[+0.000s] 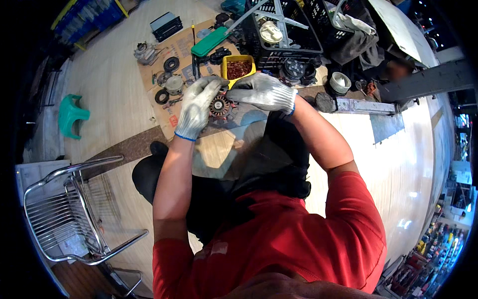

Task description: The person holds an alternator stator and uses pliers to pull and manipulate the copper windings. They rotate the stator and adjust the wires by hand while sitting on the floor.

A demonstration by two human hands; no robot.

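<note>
My left hand (197, 105), in a whitish-grey knit work glove with a blue cuff edge, is closed, its fingertips drawn together. My right hand (265, 92), gloved alike, comes from the other side with thumb and fingers pinched. Their fingertips nearly meet, and what they hold is too small and dark to name. Just below the fingertips lies a round motor part (219, 105) with coppery segments around a metal hub. Behind the hands stands a yellow open container (227, 65) of small reddish-brown pieces.
Flattened cardboard (152, 79) underlies several motor parts, including a black ring (171, 64). A green-headed tool (209, 42) lies behind. Black crates (286, 56) stand far right, near a white blower wheel (340, 82). Leftward are a green stool (72, 116) and a metal chair (64, 219).
</note>
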